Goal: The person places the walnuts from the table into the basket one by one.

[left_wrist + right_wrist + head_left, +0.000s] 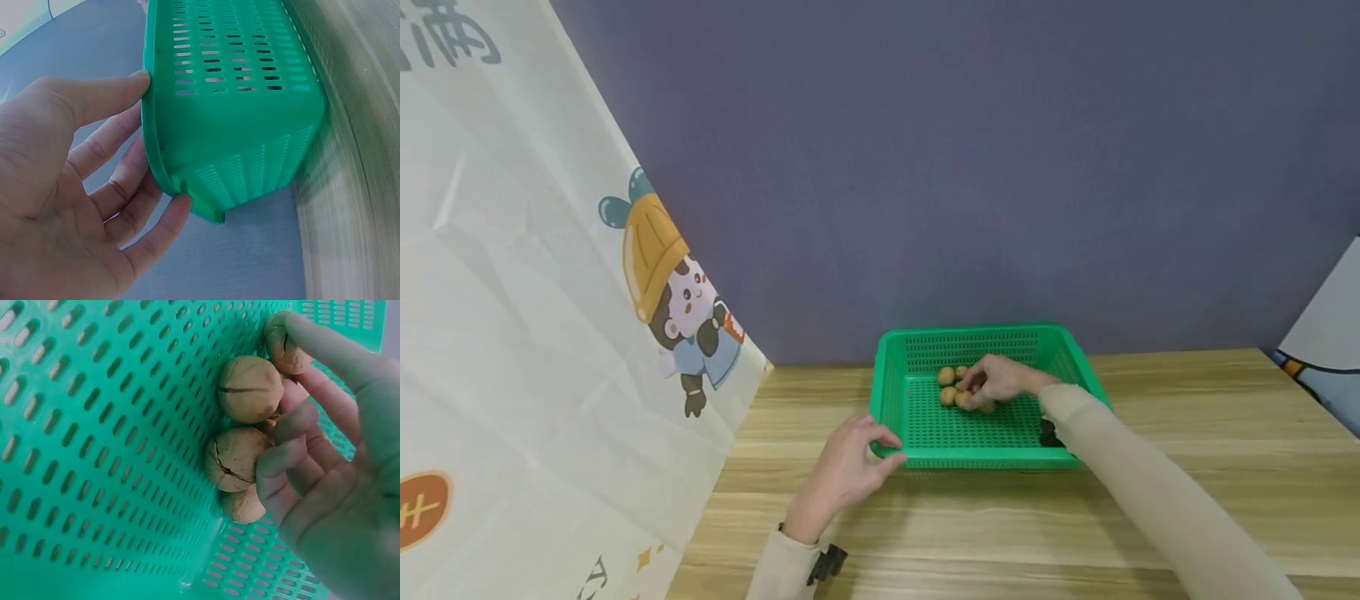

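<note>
A green plastic basket (pixel 985 457) with slotted sides stands on the wooden table. My left hand (pixel 850 465) holds its near left corner, the thumb (pixel 115 94) and fingertips against the rim (pixel 150 128). Inside the basket my right hand (pixel 1003 379) reaches down among several round brown walnuts (pixel 947 397). In the right wrist view, thumb and a finger pinch one cracked walnut (pixel 287 347) at the top. The other fingers curl beside a split walnut (pixel 250 390) and a cracked walnut (pixel 234 461). My right hand partly hides the group.
The wooden table (pixel 970 533) extends around the basket and in front of it. Behind it rises a grey-blue panel (pixel 985 167). At the left stands a white printed sheet (pixel 512 333) with a cartoon figure. Another printed surface (pixel 1330 333) borders the right side.
</note>
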`<control>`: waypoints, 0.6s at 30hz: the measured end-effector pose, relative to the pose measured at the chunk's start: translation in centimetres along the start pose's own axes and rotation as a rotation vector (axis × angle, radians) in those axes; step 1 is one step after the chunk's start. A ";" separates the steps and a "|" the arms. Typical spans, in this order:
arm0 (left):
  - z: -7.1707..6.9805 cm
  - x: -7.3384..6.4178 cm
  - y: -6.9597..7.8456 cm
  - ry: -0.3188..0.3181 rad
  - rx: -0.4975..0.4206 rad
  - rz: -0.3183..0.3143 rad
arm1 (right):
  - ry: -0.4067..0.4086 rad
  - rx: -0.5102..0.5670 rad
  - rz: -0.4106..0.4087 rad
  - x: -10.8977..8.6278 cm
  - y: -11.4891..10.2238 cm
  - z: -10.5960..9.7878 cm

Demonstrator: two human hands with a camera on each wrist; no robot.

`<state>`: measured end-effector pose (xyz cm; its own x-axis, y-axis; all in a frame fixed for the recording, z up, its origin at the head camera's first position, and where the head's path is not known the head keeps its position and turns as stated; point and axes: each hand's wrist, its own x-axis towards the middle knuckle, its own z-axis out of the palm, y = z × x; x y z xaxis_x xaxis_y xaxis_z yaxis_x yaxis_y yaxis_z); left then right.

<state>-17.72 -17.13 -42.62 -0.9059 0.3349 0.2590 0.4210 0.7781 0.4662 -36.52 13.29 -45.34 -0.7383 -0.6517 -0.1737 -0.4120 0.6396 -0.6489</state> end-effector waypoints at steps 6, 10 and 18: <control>0.0 0.0 -0.1 0.010 0.003 0.002 | -0.001 0.009 0.028 -0.1 0.1 0.2; 0.1 0.0 -0.1 0.011 0.006 0.005 | 0.006 0.009 0.032 0.0 0.2 0.3; 0.0 -0.1 0.1 0.014 0.001 0.002 | 0.046 0.020 0.015 -0.4 -0.7 0.1</control>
<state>-17.60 -17.05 -42.59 -0.9041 0.3292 0.2723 0.4232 0.7777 0.4649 -35.87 12.99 -44.90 -0.7683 -0.6223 -0.1498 -0.3902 0.6409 -0.6611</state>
